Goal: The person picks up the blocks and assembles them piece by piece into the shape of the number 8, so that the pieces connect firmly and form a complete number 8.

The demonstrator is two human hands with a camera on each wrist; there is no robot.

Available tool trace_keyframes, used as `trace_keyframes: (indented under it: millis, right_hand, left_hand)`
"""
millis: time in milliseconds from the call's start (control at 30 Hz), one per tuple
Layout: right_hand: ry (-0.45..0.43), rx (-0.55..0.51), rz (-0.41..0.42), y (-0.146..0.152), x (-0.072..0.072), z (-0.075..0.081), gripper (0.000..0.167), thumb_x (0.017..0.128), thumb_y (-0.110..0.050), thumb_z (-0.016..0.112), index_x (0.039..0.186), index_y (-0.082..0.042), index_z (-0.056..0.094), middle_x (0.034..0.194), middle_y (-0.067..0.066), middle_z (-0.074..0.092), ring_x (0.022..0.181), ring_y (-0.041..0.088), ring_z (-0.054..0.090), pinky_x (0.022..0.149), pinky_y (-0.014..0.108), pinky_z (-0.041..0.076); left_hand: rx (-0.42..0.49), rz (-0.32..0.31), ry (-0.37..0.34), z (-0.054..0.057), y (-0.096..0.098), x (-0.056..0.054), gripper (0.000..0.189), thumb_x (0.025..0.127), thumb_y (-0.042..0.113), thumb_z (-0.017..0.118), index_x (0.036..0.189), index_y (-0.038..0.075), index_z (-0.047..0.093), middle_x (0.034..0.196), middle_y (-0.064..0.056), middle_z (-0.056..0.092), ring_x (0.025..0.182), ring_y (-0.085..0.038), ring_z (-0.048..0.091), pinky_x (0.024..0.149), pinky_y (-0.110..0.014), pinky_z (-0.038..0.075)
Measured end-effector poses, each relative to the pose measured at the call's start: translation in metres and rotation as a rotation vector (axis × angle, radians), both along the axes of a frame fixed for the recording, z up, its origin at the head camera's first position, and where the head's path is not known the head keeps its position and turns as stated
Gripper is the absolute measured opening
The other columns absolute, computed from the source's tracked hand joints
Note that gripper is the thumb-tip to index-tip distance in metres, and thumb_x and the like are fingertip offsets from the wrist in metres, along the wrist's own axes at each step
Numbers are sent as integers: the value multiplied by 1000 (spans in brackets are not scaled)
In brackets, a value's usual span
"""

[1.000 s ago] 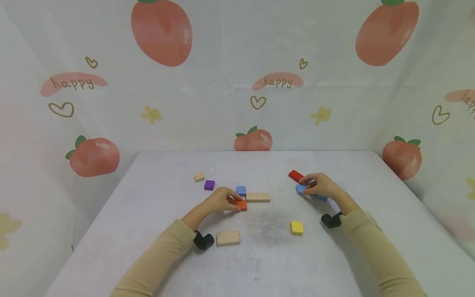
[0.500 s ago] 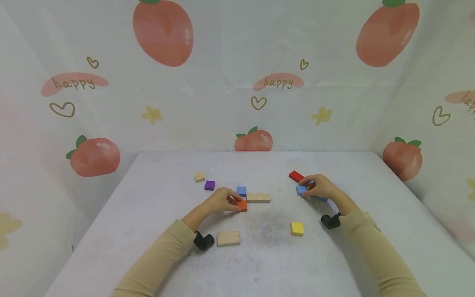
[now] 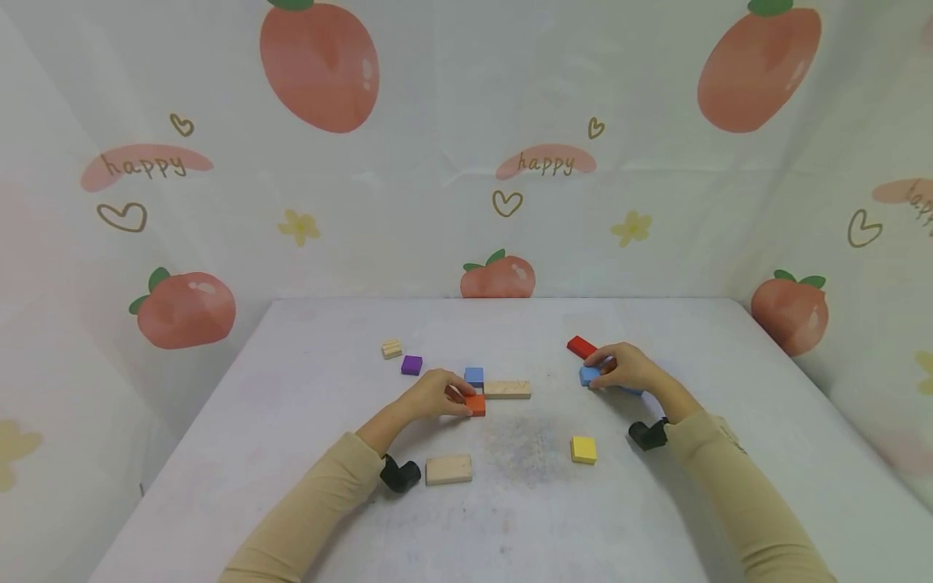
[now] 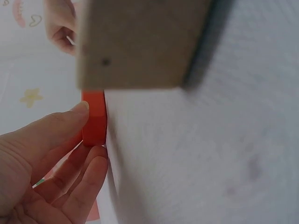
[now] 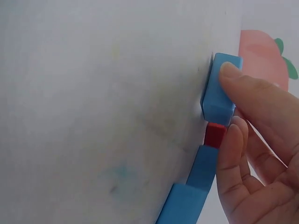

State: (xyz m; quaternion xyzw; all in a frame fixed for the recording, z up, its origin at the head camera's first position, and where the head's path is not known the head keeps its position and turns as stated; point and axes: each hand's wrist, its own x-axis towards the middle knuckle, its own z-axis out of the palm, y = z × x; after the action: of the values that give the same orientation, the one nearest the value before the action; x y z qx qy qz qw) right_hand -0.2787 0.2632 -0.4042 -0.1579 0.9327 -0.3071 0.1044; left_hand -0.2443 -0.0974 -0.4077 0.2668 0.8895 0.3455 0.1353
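Observation:
My left hand (image 3: 432, 393) pinches an orange-red block (image 3: 476, 406) between thumb and fingers, low over the table. Just behind that block sit a small blue block (image 3: 474, 376) and a long plain wooden block (image 3: 508, 389). Toward the right, my right hand (image 3: 628, 366) holds another blue block (image 5: 220, 88) by thumb and fingertips. Beyond it lies a red block (image 3: 581, 347), partly covered by the hand in the head view. Two more blue blocks, a nearer one (image 5: 183, 205) and a farther one (image 5: 202, 167), show beside the right fingers in the right wrist view.
A plain wooden block (image 3: 448, 470) lies near the left forearm, looming large in the left wrist view. A yellow block (image 3: 583, 450) rests at front right. A purple block (image 3: 411, 365) and a ridged wooden piece (image 3: 391, 348) are at back left. A printed curtain stands behind the table (image 3: 328, 324).
My right hand has shifted very slightly left with the blue block in its fingers. The left hand stays in place, holding the orange-red block.

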Motion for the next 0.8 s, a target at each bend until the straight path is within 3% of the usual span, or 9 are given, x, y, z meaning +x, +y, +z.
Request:
trace_keyframes:
  millis: [467, 633, 800]
  right_hand:
    - [-8, 18, 7, -19, -3, 5, 35, 77, -17, 75, 108, -3, 66, 82, 6, 57, 79, 17, 48, 66, 24, 42]
    - [-23, 13, 1, -24, -5, 7, 35, 77, -17, 75, 108, -4, 66, 86, 8, 59, 81, 19, 50, 68, 24, 46]
    - [7, -6, 45, -30, -6, 9, 35, 77, -15, 75, 107, -2, 66, 83, 8, 59, 75, 17, 50, 66, 25, 46]
  left_hand:
    - [-2, 6, 2, -1, 1, -1, 30, 79, 12, 73, 106, 1, 69, 102, -12, 69, 86, -16, 63, 72, -19, 50]
    - [-9, 16, -9, 0, 1, 0, 30, 79, 13, 73, 107, 3, 69, 103, -11, 69, 87, -16, 63, 74, -20, 51]
    - [-13, 7, -2, 1, 1, 0, 30, 80, 13, 73, 107, 2, 69, 104, -11, 70, 87, -16, 63, 74, -19, 51]
